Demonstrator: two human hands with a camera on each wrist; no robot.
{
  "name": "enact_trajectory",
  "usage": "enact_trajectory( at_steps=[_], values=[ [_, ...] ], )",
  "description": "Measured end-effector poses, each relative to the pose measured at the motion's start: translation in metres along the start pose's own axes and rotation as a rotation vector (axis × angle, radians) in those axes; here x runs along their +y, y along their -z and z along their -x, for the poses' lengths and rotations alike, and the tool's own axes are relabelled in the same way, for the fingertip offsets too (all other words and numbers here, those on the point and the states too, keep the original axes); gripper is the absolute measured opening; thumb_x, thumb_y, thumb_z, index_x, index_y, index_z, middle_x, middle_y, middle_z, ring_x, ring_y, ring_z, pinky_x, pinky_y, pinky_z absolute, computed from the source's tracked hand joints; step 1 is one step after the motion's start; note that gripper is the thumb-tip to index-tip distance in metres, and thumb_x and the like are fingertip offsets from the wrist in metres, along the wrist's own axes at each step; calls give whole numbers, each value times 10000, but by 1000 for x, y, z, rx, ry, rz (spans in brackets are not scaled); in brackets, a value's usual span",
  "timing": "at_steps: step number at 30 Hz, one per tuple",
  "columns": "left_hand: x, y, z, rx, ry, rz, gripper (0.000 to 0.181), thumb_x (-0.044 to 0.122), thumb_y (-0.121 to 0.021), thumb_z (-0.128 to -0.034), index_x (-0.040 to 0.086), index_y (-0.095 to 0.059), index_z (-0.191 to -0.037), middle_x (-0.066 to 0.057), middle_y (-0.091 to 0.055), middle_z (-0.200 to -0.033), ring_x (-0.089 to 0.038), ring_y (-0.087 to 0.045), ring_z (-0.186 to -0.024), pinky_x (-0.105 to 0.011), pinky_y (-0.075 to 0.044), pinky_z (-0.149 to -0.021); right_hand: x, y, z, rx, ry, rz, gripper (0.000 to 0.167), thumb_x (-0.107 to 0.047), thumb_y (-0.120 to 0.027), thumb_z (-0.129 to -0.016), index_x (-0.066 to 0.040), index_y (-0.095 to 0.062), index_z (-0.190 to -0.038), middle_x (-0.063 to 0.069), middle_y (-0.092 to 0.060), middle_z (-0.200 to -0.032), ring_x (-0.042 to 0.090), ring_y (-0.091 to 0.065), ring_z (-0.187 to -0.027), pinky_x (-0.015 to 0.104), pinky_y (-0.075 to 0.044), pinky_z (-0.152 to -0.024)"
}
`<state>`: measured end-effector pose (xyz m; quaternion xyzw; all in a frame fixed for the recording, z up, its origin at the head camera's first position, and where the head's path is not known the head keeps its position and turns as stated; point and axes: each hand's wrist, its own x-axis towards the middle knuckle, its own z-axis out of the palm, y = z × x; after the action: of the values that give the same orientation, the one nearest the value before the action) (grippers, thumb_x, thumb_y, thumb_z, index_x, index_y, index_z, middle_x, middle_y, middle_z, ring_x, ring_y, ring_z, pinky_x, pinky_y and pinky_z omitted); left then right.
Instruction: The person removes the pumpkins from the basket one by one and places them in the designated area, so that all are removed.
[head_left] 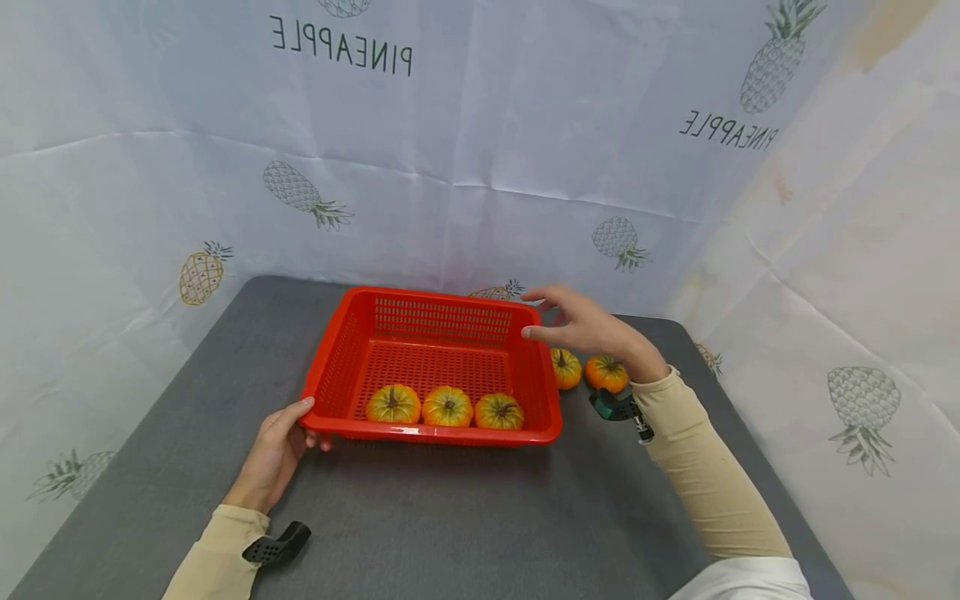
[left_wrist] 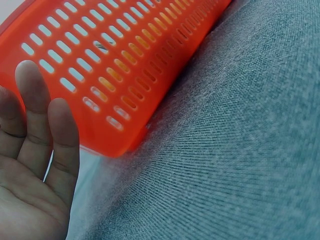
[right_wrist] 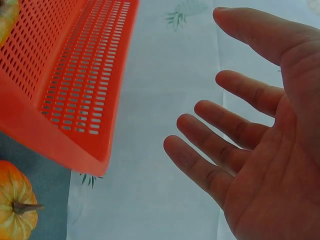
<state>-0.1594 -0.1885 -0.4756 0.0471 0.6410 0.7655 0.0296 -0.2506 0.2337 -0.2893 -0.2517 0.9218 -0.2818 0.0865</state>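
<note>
A red plastic basket with slotted walls stands on the grey table. Three small orange-yellow pumpkins lie in a row along its near side: left, middle and right. At the basket's near left corner, my left hand grips the rim, thumb on top and other fingers below; the left wrist view shows some of those fingers by the outer wall. My right hand is beside the far right corner, fingers spread and holding nothing; a gap separates it from the basket in the right wrist view.
Two more pumpkins, one close against the basket's right side and another farther right, sit on the table beneath my right forearm. A white cloth printed with pineapples hangs behind the table and along both sides.
</note>
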Motion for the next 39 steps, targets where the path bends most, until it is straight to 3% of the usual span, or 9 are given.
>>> enact_trajectory(
  at_steps=[9, 16, 30, 39],
  values=[
    [1, 0, 0, 7, 6, -8, 401, 346, -432, -1089, 134, -584, -784, 26, -555, -637, -138, -629, -637, -286, -481, -776, -1, -10, -2, -28, 18, -31, 584, -272, -693, -967, -105, -457, -1474, 132, -447, -1510, 377, -474, -1305, 536, -458, -1056],
    [0, 0, 0, 6, 15, -11, 406, 349, -426, -1092, 147, -577, -774, 33, -556, -634, -124, -631, -636, -286, -485, -774, 1, -18, -5, -47, -8, -47, 585, -309, -703, -959, -132, -467, -1464, 87, -452, -1500, 295, -489, -1275, 517, -472, -1036],
    [1, 2, 0, -25, -7, 2, 393, 338, -426, -1092, 149, -594, -791, 32, -567, -645, -130, -634, -640, -278, -487, -779, 4, -32, -10, -70, 7, -67, 583, -347, -696, -963, -164, -469, -1468, 92, -460, -1518, 273, -489, -1322, 521, -455, -1062],
    [1, 0, 0, -5, -4, 9, 403, 326, -427, -1092, 132, -587, -776, 20, -556, -635, -140, -629, -632, -285, -487, -780, 4, -39, -15, -82, 12, -58, 577, -344, -690, -967, -159, -473, -1467, 57, -472, -1506, 253, -506, -1310, 473, -482, -1033]
  ],
)
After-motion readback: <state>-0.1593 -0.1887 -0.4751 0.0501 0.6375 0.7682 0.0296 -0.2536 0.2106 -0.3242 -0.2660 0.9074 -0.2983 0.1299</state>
